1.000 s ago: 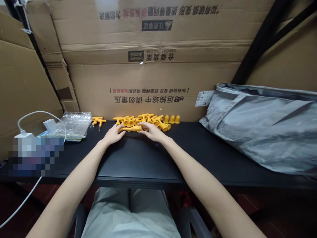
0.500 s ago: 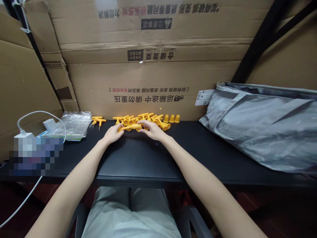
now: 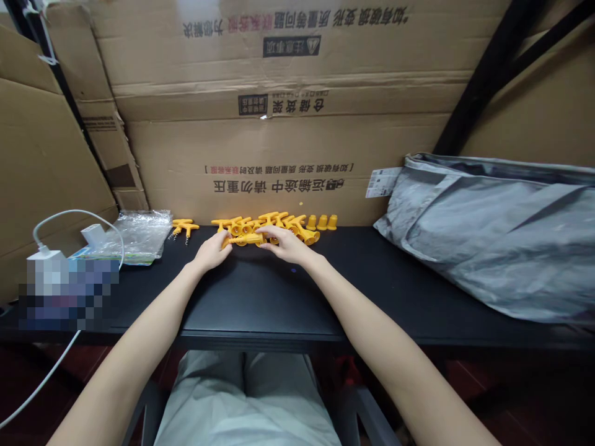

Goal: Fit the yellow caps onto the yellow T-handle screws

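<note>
Both my hands hold a yellow plastic corkscrew [image 3: 248, 239] lengthwise just above the black table. My left hand [image 3: 212, 250] is closed on its handle end at the left. The fingers of my right hand [image 3: 287, 246] pinch the wider, bell-shaped end. Right behind my hands lies a row of yellow corkscrews [image 3: 232, 224] with T-shaped handles and bell-shaped bases, partly hidden by my fingers. To the left are several yellow T-handles [image 3: 183, 224] with bare metal spirals. At the right end of the row stand three yellow bell-shaped caps [image 3: 322, 222].
Clear plastic bags [image 3: 142, 232] lie at the left, beside a white charger [image 3: 46, 266] with its cable and a blurred-out object. A large grey bag [image 3: 488, 235] fills the right side. Cardboard [image 3: 279, 142] walls off the back of the black table [image 3: 260, 303].
My right hand has shifted slightly left, bringing the bell-shaped end nearer my left hand. Less of the narrow part between them shows. The other pieces have stayed put.
</note>
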`<state>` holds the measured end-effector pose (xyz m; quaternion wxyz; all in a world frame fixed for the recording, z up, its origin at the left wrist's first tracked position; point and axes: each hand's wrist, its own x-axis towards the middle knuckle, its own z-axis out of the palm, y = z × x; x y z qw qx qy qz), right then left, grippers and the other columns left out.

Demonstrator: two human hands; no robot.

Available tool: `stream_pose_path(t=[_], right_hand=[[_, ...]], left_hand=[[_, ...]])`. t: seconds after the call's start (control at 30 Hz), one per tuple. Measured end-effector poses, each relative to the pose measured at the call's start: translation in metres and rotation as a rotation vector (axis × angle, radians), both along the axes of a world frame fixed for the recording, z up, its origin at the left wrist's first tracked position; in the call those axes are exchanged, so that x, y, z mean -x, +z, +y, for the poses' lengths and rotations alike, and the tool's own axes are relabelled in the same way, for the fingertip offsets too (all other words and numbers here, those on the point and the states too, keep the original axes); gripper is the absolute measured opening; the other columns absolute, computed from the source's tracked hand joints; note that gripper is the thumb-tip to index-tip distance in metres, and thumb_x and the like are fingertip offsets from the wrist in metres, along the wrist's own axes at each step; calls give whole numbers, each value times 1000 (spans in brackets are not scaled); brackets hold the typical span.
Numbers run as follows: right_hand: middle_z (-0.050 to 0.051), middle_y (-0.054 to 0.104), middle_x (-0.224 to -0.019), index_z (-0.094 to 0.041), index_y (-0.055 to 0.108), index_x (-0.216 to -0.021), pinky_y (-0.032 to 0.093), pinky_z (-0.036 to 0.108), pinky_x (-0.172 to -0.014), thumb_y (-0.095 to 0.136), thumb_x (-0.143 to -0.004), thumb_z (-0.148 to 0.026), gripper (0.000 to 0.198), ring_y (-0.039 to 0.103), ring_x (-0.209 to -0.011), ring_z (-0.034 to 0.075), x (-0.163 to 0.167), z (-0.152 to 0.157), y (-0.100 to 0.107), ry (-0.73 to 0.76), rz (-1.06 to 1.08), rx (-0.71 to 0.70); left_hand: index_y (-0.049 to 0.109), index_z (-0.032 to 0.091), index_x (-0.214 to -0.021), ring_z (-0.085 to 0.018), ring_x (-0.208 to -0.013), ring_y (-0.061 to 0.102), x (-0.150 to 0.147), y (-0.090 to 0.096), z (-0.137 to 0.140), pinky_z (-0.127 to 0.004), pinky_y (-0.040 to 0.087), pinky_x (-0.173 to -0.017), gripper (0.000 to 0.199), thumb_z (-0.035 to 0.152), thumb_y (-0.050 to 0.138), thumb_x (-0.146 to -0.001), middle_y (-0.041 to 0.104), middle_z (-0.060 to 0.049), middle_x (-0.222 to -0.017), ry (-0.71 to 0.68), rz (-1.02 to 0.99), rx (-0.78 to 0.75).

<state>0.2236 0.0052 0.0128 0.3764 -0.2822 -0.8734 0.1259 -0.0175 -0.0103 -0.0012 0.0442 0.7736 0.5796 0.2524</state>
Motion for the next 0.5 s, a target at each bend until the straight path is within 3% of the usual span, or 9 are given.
stream_pose_path(t=[0.13, 0.27, 0.5], right_hand=[[10, 68, -110, -20, 61, -114, 51, 40, -88, 62, -82, -28, 32, 68, -89, 21, 2, 2, -5, -34, 96, 178], [8, 71, -91, -17, 61, -98, 54, 39, -81, 58, -86, -37, 23, 70, -75, 20, 5, 9, -13, -1, 192, 366], [4, 69, -69, -16, 55, -73, 52, 32, -72, 54, -87, -51, 37, 67, -56, 17, 11, 6, -14, -24, 313, 675]], left_hand=[[51, 22, -111, -23, -105, 58, 0, 0, -1, -36, 46, -91, 29, 27, 43, -83, 59, -7, -117, -17, 1, -54], [49, 22, -111, -23, -104, 58, -1, -1, -1, -36, 46, -91, 28, 27, 43, -84, 59, -7, -117, -23, 6, -58], [46, 22, -114, -22, -105, 58, -4, -2, -1, -36, 46, -90, 28, 29, 41, -87, 53, -9, -119, -29, 4, -74]])
